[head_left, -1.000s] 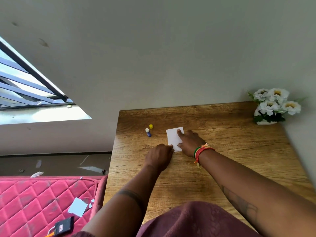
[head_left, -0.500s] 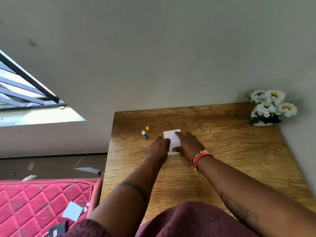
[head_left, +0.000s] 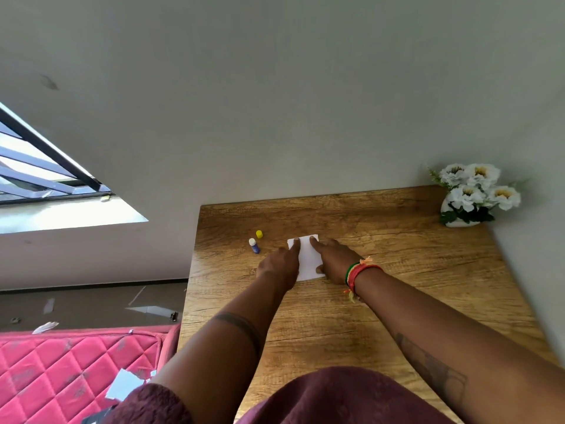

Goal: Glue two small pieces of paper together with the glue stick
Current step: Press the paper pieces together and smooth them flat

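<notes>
Both index fingers now slid up to far corners of paper (head_left: pixel 306 258). Left hand (head_left: pixel 279 266) flat along its left edge, right hand (head_left: pixel 333 261) along right edge, fingers extended, pressing down. Paper lies flat between hands, long axis pointing away toward wall. Glue stick (head_left: pixel 254 245) upright just left, yellow cap (head_left: pixel 259 234) beside it.
</notes>
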The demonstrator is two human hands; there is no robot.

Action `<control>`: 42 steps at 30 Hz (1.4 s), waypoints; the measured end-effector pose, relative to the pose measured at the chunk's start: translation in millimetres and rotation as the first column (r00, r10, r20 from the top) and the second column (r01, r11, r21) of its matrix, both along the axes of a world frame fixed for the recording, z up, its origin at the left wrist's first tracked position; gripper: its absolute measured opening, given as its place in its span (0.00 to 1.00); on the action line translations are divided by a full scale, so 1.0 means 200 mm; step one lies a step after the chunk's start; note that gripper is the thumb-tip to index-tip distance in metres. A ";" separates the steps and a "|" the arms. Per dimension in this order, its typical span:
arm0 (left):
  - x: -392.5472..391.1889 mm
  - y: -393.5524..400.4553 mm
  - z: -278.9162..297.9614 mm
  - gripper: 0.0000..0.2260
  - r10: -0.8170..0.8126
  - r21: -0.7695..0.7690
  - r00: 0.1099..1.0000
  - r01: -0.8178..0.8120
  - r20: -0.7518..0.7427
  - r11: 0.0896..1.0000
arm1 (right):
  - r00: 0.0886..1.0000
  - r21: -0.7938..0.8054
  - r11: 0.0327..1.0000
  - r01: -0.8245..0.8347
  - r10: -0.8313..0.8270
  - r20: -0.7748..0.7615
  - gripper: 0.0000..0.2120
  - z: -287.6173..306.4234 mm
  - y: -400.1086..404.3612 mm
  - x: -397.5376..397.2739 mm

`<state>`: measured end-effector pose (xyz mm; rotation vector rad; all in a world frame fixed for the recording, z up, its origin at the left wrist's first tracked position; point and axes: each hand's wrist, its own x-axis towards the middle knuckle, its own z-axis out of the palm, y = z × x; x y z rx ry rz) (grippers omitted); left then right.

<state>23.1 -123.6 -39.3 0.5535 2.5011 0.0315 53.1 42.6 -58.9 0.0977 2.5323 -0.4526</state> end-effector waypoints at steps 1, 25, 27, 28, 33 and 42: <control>-0.01 0.00 0.00 0.42 0.007 -0.005 1.000 -0.007 0.008 1.000 | 1.000 0.009 1.000 -0.005 0.005 0.005 0.41 0.00 0.00 0.00; 0.00 0.01 0.02 0.44 0.024 -0.029 0.999 -0.022 0.049 0.999 | 0.952 0.237 0.949 -0.209 0.253 -0.174 0.31 0.00 0.07 0.27; 0.00 0.01 0.02 0.44 0.027 -0.019 0.998 -0.026 0.050 0.999 | 0.937 0.258 0.937 -0.235 0.289 -0.196 0.30 0.01 0.04 0.25; 0.00 0.01 0.02 0.44 0.032 -0.016 0.998 -0.031 0.054 0.999 | 0.930 0.258 0.932 -0.256 0.310 -0.199 0.30 0.01 0.02 0.25; -0.01 0.01 0.02 0.43 0.032 -0.011 0.997 -0.031 0.074 0.999 | 0.969 0.215 0.961 -0.172 0.204 -0.138 0.37 -0.02 -0.06 0.25; -0.01 0.01 0.02 0.42 0.046 -0.001 0.996 -0.046 0.072 0.999 | 0.989 0.122 0.993 0.003 0.015 -0.145 0.39 -0.03 -0.07 0.21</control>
